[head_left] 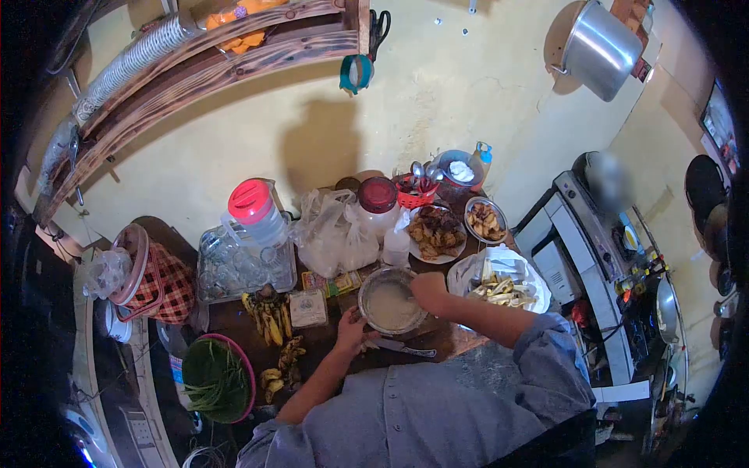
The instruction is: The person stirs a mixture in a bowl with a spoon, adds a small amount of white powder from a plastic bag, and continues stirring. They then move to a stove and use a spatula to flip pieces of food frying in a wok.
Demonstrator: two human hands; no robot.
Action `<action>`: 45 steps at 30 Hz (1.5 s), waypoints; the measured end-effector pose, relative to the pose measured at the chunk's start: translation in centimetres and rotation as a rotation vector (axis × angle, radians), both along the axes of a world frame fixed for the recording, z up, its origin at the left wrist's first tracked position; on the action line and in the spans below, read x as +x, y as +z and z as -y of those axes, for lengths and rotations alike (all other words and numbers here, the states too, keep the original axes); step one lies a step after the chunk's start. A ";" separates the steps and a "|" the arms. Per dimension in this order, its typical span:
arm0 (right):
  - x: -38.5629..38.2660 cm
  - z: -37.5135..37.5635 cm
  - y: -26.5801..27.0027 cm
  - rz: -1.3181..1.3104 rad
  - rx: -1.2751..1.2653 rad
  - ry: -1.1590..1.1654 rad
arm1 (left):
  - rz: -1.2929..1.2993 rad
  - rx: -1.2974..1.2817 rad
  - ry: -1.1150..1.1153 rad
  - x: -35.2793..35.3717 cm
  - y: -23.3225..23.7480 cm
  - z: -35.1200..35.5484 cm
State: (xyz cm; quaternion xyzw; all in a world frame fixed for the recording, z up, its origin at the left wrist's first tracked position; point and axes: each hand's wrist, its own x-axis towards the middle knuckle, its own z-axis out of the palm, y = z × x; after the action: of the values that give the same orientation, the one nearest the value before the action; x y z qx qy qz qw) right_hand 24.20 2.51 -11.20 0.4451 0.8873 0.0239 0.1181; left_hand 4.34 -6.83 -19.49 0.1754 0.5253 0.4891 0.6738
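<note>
A metal bowl of pale, whitish batter stands on the dark table. My left hand is at the bowl's lower left rim, its fingers curled against the side. Over the right rim is my right hand, closed, its fingertips hidden; what it holds I cannot make out. Just below the bowl lies a knife. To the right, a white-lined basin holds peeled banana pieces. Behind the bowl sits a plate of browned fried food, with a smaller metal bowl of fried pieces beside it.
Bananas, a square plastic box and a tray of glasses with a red-lidded jug stand to the left. Plastic bags and a red-lidded jar are behind. A stove is at the right.
</note>
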 end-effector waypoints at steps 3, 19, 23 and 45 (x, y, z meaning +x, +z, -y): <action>0.4 1.5 -0.5 -0.188 -0.089 -0.083 | -0.009 -0.019 0.011 0.1 0.3 0.0; -0.3 1.0 -0.6 -0.363 -0.200 -0.259 | -0.019 -0.004 -0.047 0.2 2.1 0.0; -0.1 0.6 -3.5 -0.442 -0.068 -0.160 | 0.037 0.003 -0.075 0.3 0.8 -0.1; -1.0 -1.4 -1.0 -0.230 -0.029 -0.237 | 0.019 -0.018 -0.043 1.0 2.2 0.2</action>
State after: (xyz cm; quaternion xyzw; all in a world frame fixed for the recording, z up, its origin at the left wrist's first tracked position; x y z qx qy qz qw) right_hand 23.24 3.92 -12.23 0.5445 0.8367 -0.0540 0.0243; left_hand 5.34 -6.99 -17.24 0.1760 0.5193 0.4714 0.6907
